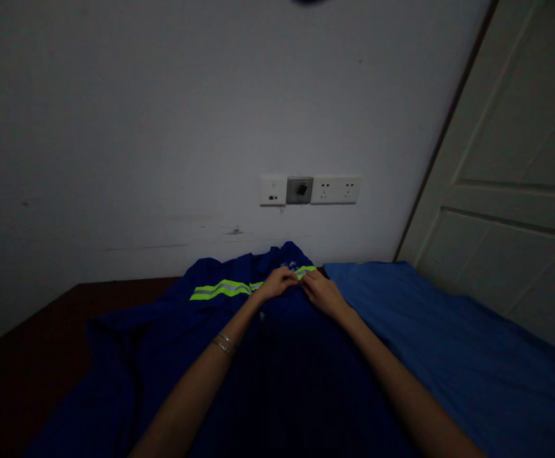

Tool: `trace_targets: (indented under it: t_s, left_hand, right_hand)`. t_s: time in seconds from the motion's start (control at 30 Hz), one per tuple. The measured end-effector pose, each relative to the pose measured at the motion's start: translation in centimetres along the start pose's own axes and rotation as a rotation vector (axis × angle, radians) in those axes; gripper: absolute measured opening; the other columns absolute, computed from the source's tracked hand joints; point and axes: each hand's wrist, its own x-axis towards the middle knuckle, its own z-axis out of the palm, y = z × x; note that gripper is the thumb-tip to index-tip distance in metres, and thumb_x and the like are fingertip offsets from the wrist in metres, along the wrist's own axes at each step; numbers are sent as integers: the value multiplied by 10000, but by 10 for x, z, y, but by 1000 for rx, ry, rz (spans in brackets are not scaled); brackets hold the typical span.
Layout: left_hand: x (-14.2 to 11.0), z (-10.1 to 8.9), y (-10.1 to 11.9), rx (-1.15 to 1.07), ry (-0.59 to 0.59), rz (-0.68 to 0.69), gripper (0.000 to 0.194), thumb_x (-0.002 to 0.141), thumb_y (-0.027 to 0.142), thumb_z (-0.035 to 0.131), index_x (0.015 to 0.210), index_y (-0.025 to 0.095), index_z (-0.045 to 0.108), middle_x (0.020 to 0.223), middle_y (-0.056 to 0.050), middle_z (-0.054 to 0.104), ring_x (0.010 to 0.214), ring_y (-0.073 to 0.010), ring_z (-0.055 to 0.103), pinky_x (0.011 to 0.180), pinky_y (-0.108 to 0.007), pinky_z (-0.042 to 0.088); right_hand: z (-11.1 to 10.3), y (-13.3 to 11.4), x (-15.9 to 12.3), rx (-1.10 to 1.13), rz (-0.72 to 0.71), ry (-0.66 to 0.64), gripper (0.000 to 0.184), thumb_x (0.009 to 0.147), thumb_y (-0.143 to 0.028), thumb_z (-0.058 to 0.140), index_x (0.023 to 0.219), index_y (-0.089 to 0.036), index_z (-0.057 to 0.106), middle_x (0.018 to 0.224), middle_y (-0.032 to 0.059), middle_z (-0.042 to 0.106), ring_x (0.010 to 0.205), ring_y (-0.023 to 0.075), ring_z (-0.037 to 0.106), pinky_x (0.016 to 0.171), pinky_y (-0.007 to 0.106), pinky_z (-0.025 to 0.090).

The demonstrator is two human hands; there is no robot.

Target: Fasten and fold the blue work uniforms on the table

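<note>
A dark blue work jacket (163, 337) lies spread out in front of me, its collar end toward the wall. A yellow-green and silver reflective stripe (222, 290) crosses its chest. With fingers pinched together, my left hand (278, 284) grips the jacket cloth just below the stripe on the right-hand chest. Close beside it, my right hand (323, 292) pinches the same part of the jacket, fingertips nearly meeting those of the left. A small pale print shows on the cloth just above the hands. The exact bit of cloth between the fingertips is hidden.
A lighter blue cloth (430, 324) lies at the right. Under the jacket, a dark reddish-brown table surface (34, 343) shows at the left. Behind stands a white wall with sockets (335, 190) and a switch plate (273, 191). A panelled door (510, 191) is at the right.
</note>
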Motion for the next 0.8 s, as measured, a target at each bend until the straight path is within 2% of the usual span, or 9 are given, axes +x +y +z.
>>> trace_targets:
  t_s: [0.4, 0.8]
  left_hand:
    - [-3, -1, 0, 55, -31, 13, 82, 776, 165, 580, 771, 140, 658, 726, 1, 532, 727, -122, 490, 690, -217, 379]
    - [-3, 0, 1, 79, -53, 21, 97, 794, 165, 541, 796, 143, 636, 763, -6, 548, 753, -128, 500, 705, -223, 383]
  right_hand:
    - [3, 0, -1, 65, 34, -69, 175, 872, -195, 419, 955, -191, 573, 1026, 84, 591, 986, 185, 519, 753, 265, 429]
    - [16, 10, 2, 306, 172, -46, 134, 803, -188, 506, 819, -189, 638, 851, 49, 657, 809, 161, 587, 716, 260, 406]
